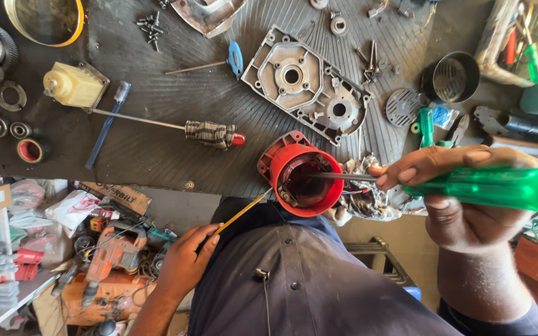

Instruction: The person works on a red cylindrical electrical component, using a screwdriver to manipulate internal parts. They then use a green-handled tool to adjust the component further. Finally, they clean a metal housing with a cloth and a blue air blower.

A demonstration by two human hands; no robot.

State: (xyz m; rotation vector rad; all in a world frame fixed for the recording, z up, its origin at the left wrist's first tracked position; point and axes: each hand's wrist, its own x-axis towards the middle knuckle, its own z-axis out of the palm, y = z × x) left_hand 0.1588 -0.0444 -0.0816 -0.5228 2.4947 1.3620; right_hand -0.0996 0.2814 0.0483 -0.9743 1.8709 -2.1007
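Red plastic motor housing [300,174] is seen at the counter [157,149] edge. A green-handled screwdriver [493,188], clenched in the right hand [462,199], is pushed into its mouth. A thin yellow tool [242,213], pinched by the left hand [185,261], touches the housing's rim.

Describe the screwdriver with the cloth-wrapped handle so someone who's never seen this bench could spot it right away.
Start at the dark ribbed mat covering the bench, then find the cream-yellow boxy part at its left. A long thin shaft runs right from there to the wrapped screwdriver. Unlike the blue-handled screwdriver above, its grip is bound in striped cloth with a red tip.
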